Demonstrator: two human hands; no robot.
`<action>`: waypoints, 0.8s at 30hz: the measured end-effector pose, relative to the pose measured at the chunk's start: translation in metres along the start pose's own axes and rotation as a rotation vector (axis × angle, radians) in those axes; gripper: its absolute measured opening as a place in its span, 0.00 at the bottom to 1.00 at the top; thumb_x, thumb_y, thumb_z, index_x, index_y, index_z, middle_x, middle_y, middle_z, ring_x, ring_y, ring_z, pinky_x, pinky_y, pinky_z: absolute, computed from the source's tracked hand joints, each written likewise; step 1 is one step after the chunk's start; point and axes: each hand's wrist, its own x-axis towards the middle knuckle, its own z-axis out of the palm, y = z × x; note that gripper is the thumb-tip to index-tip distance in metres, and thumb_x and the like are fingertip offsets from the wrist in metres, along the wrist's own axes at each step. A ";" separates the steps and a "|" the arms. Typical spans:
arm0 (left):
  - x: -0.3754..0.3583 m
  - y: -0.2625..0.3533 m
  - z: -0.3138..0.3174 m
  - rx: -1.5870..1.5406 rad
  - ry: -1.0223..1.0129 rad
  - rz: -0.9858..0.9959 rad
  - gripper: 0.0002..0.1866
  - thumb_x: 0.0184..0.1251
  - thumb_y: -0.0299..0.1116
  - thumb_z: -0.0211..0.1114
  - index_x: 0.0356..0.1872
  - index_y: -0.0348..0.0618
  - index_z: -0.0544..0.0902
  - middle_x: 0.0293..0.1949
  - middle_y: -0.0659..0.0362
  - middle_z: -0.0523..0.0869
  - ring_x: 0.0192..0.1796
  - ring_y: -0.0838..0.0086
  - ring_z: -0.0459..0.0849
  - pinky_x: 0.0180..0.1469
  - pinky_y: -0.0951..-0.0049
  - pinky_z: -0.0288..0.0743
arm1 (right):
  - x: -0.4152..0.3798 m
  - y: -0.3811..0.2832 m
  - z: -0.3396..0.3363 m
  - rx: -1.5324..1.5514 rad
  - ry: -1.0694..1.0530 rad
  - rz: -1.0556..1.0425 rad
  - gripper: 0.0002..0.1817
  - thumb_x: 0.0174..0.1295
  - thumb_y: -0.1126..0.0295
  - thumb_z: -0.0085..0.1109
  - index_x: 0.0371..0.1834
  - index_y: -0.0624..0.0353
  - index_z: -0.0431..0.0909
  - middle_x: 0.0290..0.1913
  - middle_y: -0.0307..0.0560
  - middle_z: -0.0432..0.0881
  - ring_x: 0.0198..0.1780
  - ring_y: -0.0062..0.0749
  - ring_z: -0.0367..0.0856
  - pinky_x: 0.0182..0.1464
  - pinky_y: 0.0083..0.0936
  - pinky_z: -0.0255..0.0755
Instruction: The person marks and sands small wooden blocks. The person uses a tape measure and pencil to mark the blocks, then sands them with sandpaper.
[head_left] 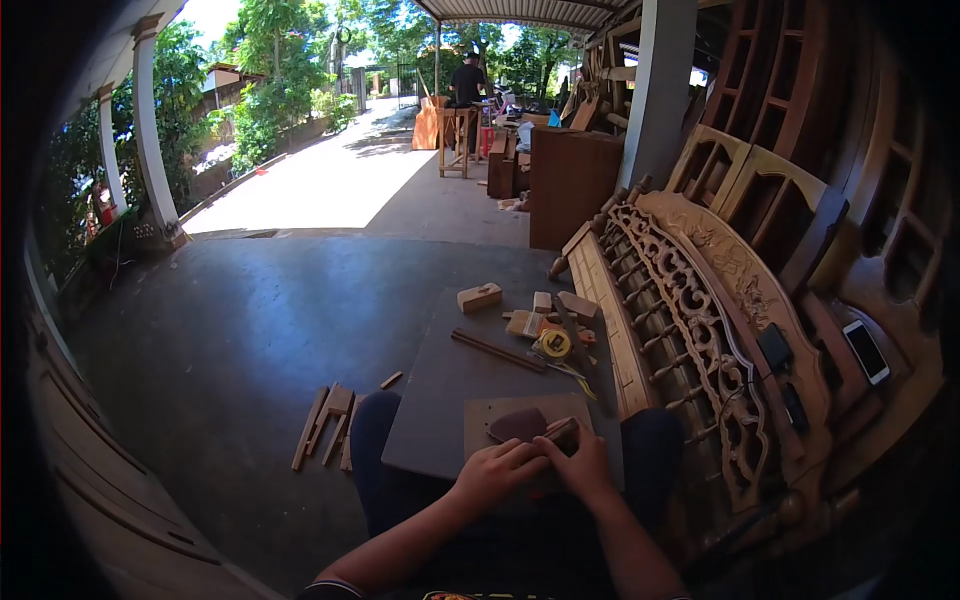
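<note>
My right hand (583, 458) is closed on a small wooden piece (563, 433), held above the near part of a dark board (430, 410) across my lap. My left hand (503, 466) meets it from the left, its fingers closed together at the piece; how much it grips is hidden. Just beyond my fingers, a dark reddish-brown rounded piece (517, 425) lies on a brown sheet (480, 411). Farther up the board are a yellow tape measure (552, 345), a brush (524, 323), dark sticks (498, 350) and a wooden block (480, 297).
Carved wooden panels (690, 290) lean at the right, with a white phone (866, 352) on them. Wood strips (325, 425) lie on the floor at left. A person (467, 80) in dark clothes stands at a wooden stand (457, 120) in the background, near a brown cabinet (572, 185).
</note>
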 end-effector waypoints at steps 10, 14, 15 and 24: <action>-0.003 0.005 -0.003 -0.025 0.019 -0.076 0.11 0.58 0.36 0.72 0.43 0.55 0.85 0.42 0.64 0.85 0.44 0.68 0.90 0.39 0.65 0.87 | -0.003 -0.001 -0.001 -0.059 -0.018 0.041 0.20 0.63 0.56 0.82 0.48 0.59 0.87 0.42 0.52 0.94 0.48 0.45 0.95 0.52 0.37 0.86; -0.008 0.006 -0.005 -0.132 0.001 -0.196 0.14 0.59 0.48 0.78 0.39 0.55 0.86 0.38 0.64 0.84 0.42 0.67 0.90 0.40 0.64 0.85 | -0.012 -0.013 -0.004 -0.051 -0.023 0.025 0.18 0.62 0.61 0.83 0.47 0.60 0.88 0.42 0.50 0.94 0.47 0.39 0.96 0.51 0.34 0.86; -0.007 0.014 -0.009 -0.113 0.006 -0.199 0.16 0.59 0.51 0.79 0.38 0.54 0.86 0.37 0.65 0.83 0.43 0.68 0.90 0.42 0.64 0.84 | -0.015 -0.016 -0.005 -0.079 -0.025 0.011 0.18 0.62 0.61 0.83 0.47 0.60 0.87 0.42 0.51 0.94 0.47 0.40 0.96 0.51 0.34 0.86; -0.023 0.023 -0.024 -0.129 -0.158 -0.219 0.24 0.64 0.59 0.77 0.47 0.51 0.89 0.46 0.64 0.87 0.56 0.67 0.86 0.62 0.61 0.76 | -0.027 -0.014 -0.001 -0.133 -0.039 -0.100 0.18 0.64 0.60 0.80 0.49 0.56 0.86 0.43 0.50 0.93 0.47 0.50 0.94 0.52 0.42 0.84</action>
